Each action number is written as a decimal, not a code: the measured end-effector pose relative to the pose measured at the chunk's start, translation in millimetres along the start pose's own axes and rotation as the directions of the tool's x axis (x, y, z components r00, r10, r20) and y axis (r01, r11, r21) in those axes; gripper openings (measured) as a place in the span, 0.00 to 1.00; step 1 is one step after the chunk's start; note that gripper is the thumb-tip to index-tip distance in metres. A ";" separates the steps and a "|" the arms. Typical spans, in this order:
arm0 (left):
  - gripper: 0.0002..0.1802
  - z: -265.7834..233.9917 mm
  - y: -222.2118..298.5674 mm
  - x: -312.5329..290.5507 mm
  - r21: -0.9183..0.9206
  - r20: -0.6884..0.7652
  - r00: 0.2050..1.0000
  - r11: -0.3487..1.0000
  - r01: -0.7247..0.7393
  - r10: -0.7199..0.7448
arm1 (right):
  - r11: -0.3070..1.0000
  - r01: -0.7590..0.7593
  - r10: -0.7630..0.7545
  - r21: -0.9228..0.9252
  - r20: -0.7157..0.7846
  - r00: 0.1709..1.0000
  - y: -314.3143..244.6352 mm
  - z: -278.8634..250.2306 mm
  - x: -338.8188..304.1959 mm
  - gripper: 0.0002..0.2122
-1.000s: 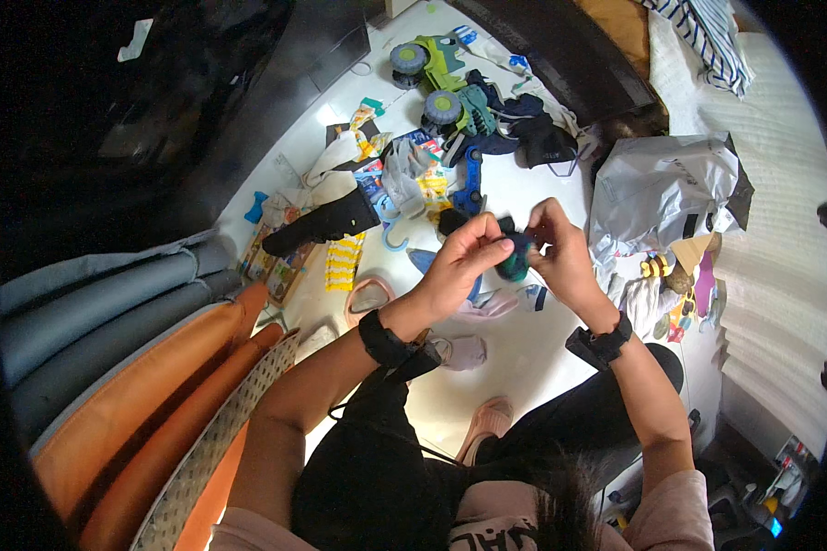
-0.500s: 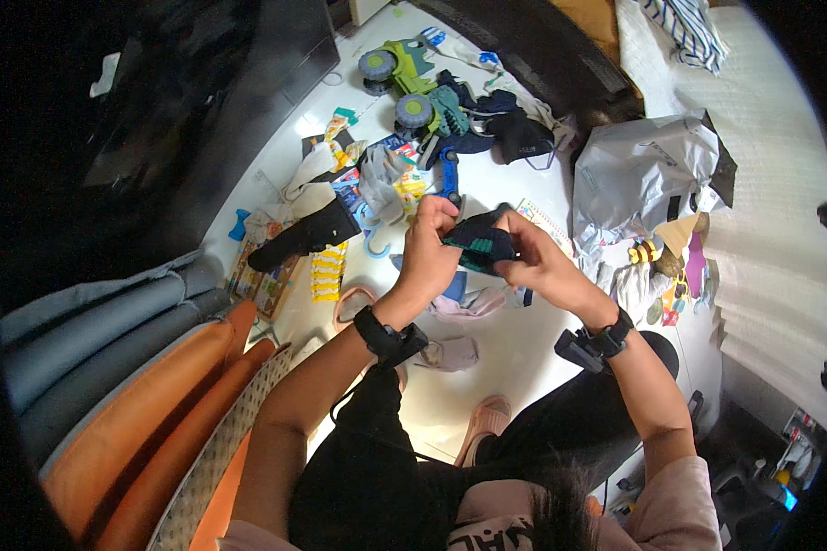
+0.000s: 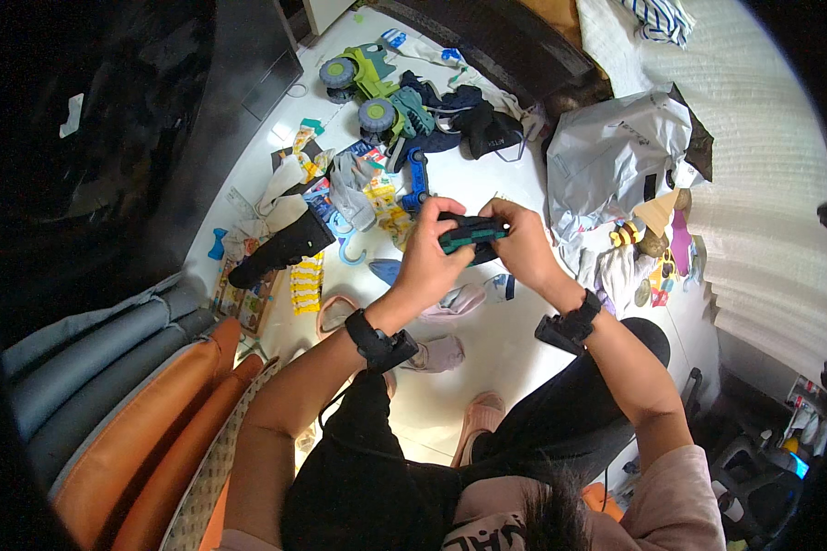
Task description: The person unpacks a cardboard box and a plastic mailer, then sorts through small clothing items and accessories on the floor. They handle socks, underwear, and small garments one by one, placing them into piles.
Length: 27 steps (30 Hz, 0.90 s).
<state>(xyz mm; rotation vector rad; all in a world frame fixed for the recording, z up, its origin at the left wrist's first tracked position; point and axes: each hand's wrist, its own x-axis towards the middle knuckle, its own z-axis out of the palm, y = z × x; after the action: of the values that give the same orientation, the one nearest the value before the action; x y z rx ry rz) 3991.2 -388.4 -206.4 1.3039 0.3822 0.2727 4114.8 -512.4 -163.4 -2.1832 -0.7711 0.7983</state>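
A small folded piece of dark cloth with green bands [image 3: 473,235] is held up over the floor between both hands; its exact kind is hard to make out. My left hand [image 3: 429,257] grips its left end, thumb on the near face and fingers over the top. On the right end, my right hand [image 3: 526,241] pinches it, the fingertips partly hidden by the cloth. Below the hands lie a crumpled pale pink cloth [image 3: 462,300] and a greyish pink sock [image 3: 439,354]. Just beyond the left hand is a blue toy piece [image 3: 415,179].
A green toy truck [image 3: 368,78] with big grey wheels stands at the far side beside dark clothes and a black cap [image 3: 492,130]. Left lies a long black sock [image 3: 285,246] among small garments. A silver plastic bag [image 3: 616,151] sits right; orange cushions [image 3: 156,418] line the near left.
Both hands have drawn closer around the dark cloth, which is now folded narrower with its green bands level. The whole view has shifted, so the floor things appear further left.
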 end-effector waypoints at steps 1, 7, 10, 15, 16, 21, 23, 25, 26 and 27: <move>0.26 -2.0 -5.9 2.7 0.032 -0.072 0.995 0.997 0.069 -0.066 | 0.994 0.048 -0.045 0.100 -0.027 0.999 -3.5 5.8 -2.7 0.11; 0.22 -18.2 -46.3 15.6 0.248 -0.175 0.983 0.963 0.103 -0.060 | 0.771 -0.209 -0.003 0.602 0.332 0.943 -19.1 -1.9 -14.7 0.11; 0.15 -25.2 -54.1 14.9 0.295 -0.103 0.993 0.951 0.093 -0.065 | 0.842 -0.202 0.003 0.500 0.370 0.929 -15.5 -5.2 -12.3 0.12; 0.17 3.8 -37.5 -1.2 0.092 -0.047 0.998 0.995 -0.040 0.045 | 0.988 0.088 -0.090 -0.126 -0.013 0.996 12.2 2.2 5.8 0.16; 0.23 9.9 -31.4 -4.3 -0.108 0.013 0.999 0.994 -0.035 0.037 | 0.972 0.063 -0.083 -0.228 -0.078 0.994 19.4 0.1 9.2 0.16; 0.28 9.5 -6.4 -7.3 -0.358 0.258 0.961 0.913 0.194 -0.103 | 0.988 0.137 -0.144 -0.067 -0.111 0.983 34.2 -4.1 15.1 0.11; 0.28 5.1 -4.7 -3.9 -0.140 0.149 0.987 0.987 0.079 -0.058 | 0.996 0.033 -0.025 0.077 -0.100 0.995 27.5 2.7 13.0 0.08; 0.28 2.5 -7.7 2.9 -0.032 -0.012 0.998 0.997 0.068 -0.069 | 0.985 0.095 -0.084 0.147 -0.074 0.994 17.4 10.1 4.8 0.07; 0.26 -2.0 -10.1 7.9 0.008 -0.091 0.989 0.993 0.119 -0.118 | 0.968 0.152 -0.145 0.201 -0.052 0.988 12.4 12.0 0.8 0.06; 0.26 -3.4 -12.2 11.2 0.045 -0.126 0.992 0.999 0.027 -0.021 | 0.972 0.129 -0.120 0.196 -0.057 0.991 8.1 13.1 -0.6 0.07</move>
<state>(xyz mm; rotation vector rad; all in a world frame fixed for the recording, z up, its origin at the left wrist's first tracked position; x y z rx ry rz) 3999.7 -383.9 -220.2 1.3308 0.5136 0.3284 4107.4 -512.6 -177.0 -1.9483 -0.7631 0.7284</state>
